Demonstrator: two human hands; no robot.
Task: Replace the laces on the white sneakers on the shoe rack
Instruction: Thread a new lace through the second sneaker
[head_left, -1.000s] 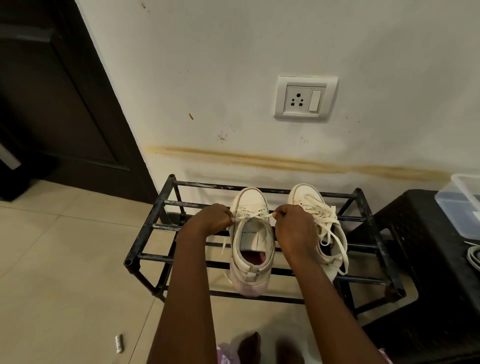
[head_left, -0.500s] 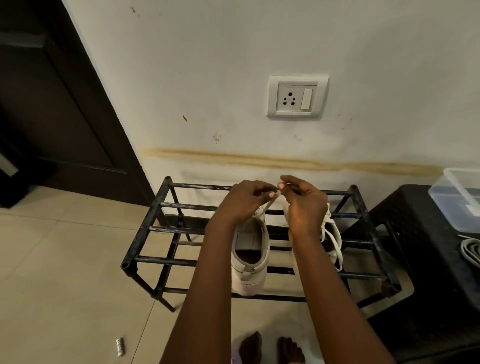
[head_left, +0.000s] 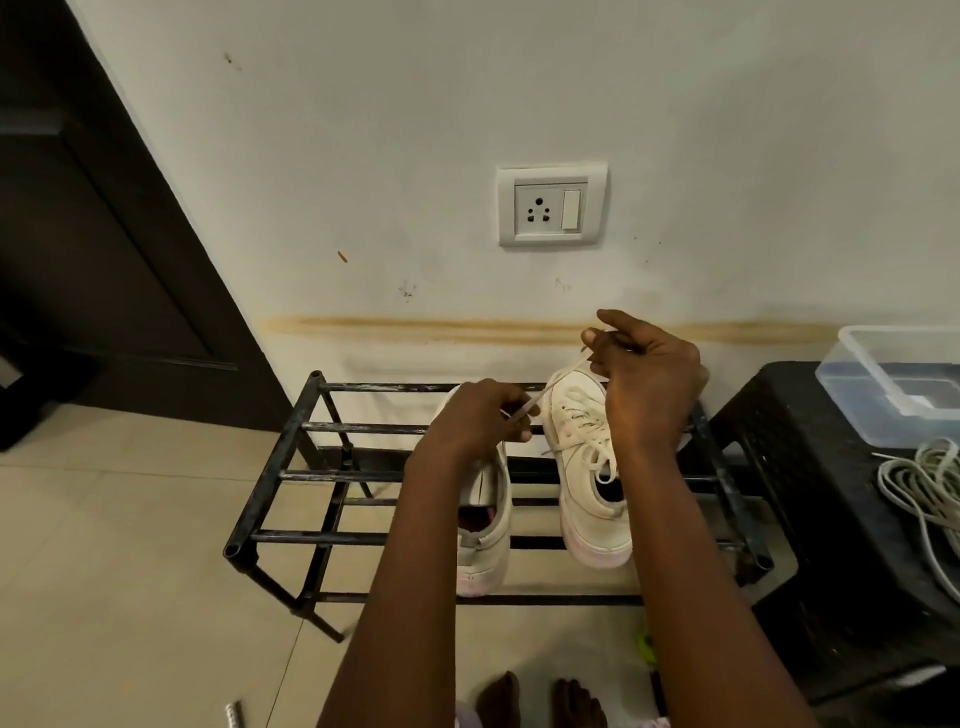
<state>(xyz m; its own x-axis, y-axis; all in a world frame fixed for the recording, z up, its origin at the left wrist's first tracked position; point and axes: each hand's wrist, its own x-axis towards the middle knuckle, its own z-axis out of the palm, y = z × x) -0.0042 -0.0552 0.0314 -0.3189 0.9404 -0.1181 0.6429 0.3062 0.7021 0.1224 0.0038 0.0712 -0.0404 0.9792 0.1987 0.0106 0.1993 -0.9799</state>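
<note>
- Centrally, a black metal shoe rack (head_left: 322, 475) stands against a pale wall. Two white sneakers sit side by side on its top bars, toes toward the wall.
- The left sneaker (head_left: 491, 545) is partly hidden under the left forearm; a pink lining shows in its opening.
- The right sneaker (head_left: 587, 467) is laced, with loose loops lying over its tongue.
- The left hand (head_left: 478, 421) is over the far end of the left sneaker, fingers curled, thumb and fingertips pinching a white lace (head_left: 550, 387).
- The lace runs up and to the right to the right hand (head_left: 649, 374), which is raised above the right sneaker's toe. Its fingers are curled and pinch the lace.
- At right, a black stool (head_left: 810, 493) holds a clear plastic box (head_left: 898, 379) and a coil of white cord (head_left: 919, 483).
- A wall socket (head_left: 551, 206) is above the rack, and a dark door (head_left: 104, 234) is at far left.
</note>
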